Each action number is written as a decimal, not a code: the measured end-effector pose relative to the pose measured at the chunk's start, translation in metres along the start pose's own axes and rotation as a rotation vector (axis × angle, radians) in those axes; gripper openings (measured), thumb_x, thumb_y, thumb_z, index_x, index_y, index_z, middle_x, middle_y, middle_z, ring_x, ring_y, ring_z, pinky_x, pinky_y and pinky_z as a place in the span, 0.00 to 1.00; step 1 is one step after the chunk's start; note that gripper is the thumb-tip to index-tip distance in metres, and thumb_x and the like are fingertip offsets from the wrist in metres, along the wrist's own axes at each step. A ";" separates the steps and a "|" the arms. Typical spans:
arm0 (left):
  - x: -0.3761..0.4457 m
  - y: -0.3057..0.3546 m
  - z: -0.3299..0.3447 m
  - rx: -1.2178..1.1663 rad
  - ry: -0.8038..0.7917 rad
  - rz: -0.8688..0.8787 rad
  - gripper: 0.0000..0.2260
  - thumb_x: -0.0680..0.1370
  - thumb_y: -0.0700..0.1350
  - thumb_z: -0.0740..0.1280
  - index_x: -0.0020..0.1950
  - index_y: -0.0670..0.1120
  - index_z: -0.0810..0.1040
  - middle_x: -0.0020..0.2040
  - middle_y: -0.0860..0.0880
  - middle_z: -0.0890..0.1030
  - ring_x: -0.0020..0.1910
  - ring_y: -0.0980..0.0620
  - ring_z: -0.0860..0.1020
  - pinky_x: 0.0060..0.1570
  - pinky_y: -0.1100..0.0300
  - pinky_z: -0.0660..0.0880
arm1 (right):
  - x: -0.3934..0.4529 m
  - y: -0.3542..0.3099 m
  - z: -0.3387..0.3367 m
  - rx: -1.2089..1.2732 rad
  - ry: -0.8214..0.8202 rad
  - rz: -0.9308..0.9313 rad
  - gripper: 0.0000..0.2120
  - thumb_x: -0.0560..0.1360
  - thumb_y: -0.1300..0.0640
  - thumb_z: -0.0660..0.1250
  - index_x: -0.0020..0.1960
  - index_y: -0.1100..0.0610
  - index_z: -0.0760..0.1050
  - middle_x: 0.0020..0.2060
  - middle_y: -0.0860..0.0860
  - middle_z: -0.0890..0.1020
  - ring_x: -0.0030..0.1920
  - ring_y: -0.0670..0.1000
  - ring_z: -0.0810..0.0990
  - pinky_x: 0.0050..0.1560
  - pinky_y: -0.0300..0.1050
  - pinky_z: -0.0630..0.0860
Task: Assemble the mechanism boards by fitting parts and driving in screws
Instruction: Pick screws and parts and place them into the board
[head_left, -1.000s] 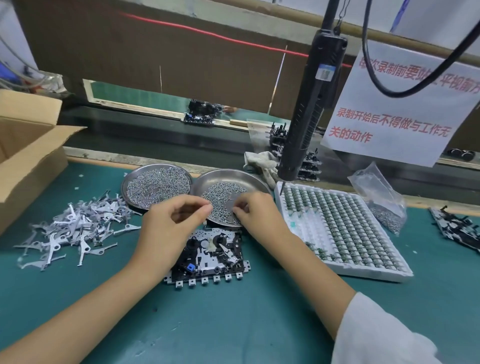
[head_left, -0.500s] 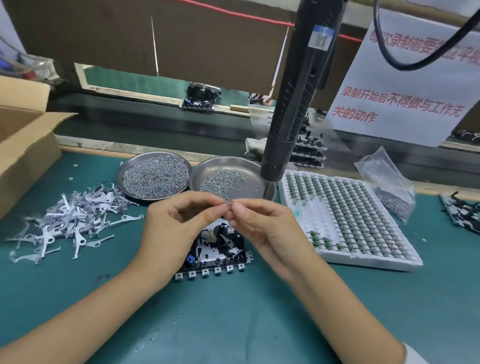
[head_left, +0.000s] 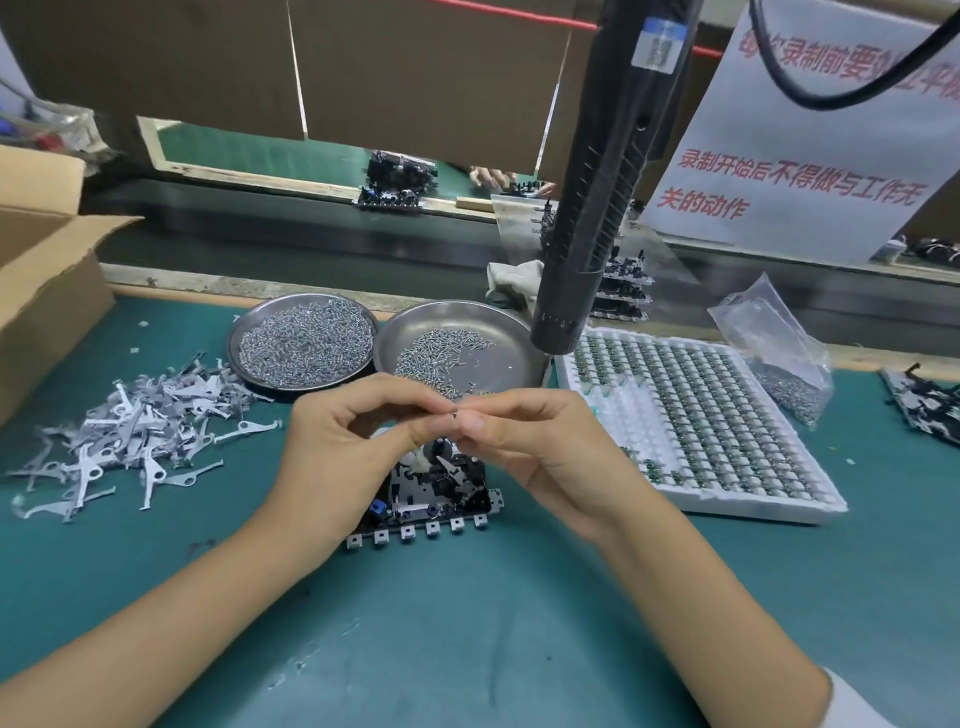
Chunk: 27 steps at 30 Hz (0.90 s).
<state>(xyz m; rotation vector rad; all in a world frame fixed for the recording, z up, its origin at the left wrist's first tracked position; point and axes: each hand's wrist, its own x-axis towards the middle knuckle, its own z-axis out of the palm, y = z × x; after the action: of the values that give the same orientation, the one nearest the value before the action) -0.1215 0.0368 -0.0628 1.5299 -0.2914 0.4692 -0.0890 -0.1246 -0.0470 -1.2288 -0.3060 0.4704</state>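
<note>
Both hands meet above the mechanism board on the green surface — left hand and right hand each in a pinching grip on one small screw between their fingertips.

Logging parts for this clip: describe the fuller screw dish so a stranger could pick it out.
Start on the green mat, behind the hands. Two round metal dishes sit side by side; it is the left dish, nearest the metal levers. Screws cover its floor, whereas the right dish shows bare metal.
</note>
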 end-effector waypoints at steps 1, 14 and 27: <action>0.000 0.000 0.000 0.014 -0.028 0.029 0.05 0.64 0.42 0.74 0.39 0.47 0.84 0.37 0.51 0.83 0.38 0.56 0.81 0.42 0.67 0.76 | 0.000 -0.001 -0.002 0.013 -0.022 0.053 0.10 0.63 0.62 0.73 0.43 0.63 0.84 0.41 0.56 0.85 0.44 0.50 0.83 0.46 0.37 0.78; -0.002 0.002 -0.003 0.450 -0.157 0.407 0.14 0.70 0.32 0.70 0.55 0.41 0.80 0.45 0.50 0.81 0.45 0.60 0.79 0.48 0.70 0.73 | -0.002 -0.009 -0.009 -0.059 -0.046 0.272 0.10 0.64 0.59 0.72 0.44 0.63 0.83 0.33 0.51 0.82 0.35 0.44 0.80 0.39 0.34 0.77; 0.004 0.002 -0.004 0.069 0.089 -0.156 0.06 0.71 0.45 0.71 0.46 0.48 0.83 0.40 0.50 0.85 0.42 0.54 0.83 0.47 0.67 0.77 | 0.021 -0.049 -0.095 -1.470 0.414 -0.016 0.15 0.71 0.69 0.69 0.56 0.57 0.80 0.41 0.49 0.82 0.40 0.45 0.77 0.43 0.36 0.74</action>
<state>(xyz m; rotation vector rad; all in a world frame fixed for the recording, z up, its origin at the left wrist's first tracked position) -0.1195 0.0409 -0.0594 1.5806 -0.0867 0.4256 -0.0178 -0.2053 -0.0304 -2.6925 -0.2912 -0.1365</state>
